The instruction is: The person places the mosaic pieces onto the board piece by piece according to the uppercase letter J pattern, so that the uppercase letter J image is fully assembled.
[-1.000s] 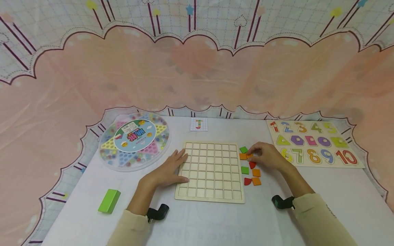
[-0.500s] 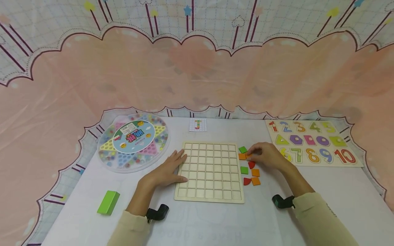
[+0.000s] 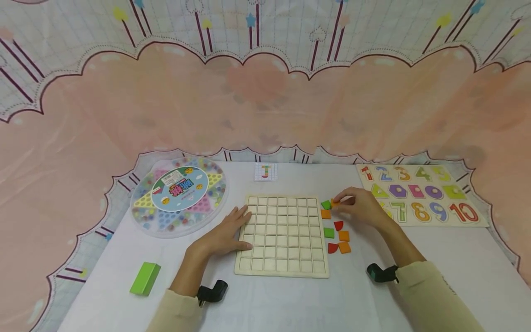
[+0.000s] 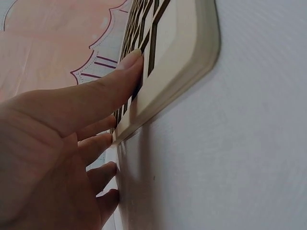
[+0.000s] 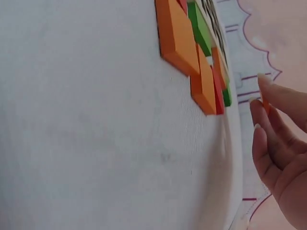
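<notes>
A pale wooden grid board (image 3: 282, 227) lies flat in the middle of the head view, its cells bare. My left hand (image 3: 221, 235) rests along its left side with fingers spread; in the left wrist view the thumb (image 4: 108, 93) lies over the board's top face. Beyond the right side, my right hand (image 3: 358, 207) pinches a small orange square tile (image 5: 265, 104) between thumb and fingers, raised above the loose pieces. Beside the board lie green squares (image 3: 328, 233), orange squares (image 3: 344, 236) and red quarter-round pieces (image 3: 333, 248).
A small card (image 3: 266, 172) with a coloured J on a grid lies behind the board. At the back left sits a round marble game box (image 3: 180, 189); a number puzzle board (image 3: 423, 196) lies at the back right. A green block (image 3: 145, 279) is at the front left.
My right hand has lifted the orange tile from among the pieces, raising it slightly and away from its neighbour. The left hand stays at the board. The head view has tilted slightly.
</notes>
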{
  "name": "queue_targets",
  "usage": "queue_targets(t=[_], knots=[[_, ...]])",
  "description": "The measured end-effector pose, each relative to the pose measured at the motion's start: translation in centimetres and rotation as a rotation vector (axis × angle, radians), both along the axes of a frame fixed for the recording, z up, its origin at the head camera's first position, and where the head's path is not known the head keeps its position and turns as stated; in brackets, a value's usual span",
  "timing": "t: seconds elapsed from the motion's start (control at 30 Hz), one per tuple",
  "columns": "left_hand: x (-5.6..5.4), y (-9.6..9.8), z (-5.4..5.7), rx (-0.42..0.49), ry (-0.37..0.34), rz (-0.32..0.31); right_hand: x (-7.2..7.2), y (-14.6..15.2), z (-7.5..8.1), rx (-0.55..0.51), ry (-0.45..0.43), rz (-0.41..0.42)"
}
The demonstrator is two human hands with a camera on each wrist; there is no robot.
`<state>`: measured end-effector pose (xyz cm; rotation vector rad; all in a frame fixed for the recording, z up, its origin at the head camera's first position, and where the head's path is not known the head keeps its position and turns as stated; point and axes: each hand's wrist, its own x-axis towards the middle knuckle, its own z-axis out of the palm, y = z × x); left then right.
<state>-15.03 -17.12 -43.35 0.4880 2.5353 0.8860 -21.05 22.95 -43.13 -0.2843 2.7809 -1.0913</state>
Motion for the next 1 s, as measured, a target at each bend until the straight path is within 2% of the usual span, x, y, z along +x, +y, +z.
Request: queue_targets(t=[0.23, 0.4, 0.6, 1.0], knots=[[0.5, -0.4, 0.0, -0.006, 0.006, 0.016, -0.1, -2.0, 0.3, -0.068, 0.001, 0.051], [0.2, -0.2, 0.0, 0.014, 0.0, 0.003, -0.2, -2.8, 0.6, -0.062, 0.013, 0.051], [0.0, 0.0, 0.0, -0.012, -0.01, -0.014, 0.1, -3.9, 0.4, -0.107, -0.039, 0.046], [-0.4, -0.6, -0.1, -0.003, 0.002, -0.043, -0.5, -7.4, -0.1, -0.119, -0.015, 0.147]])
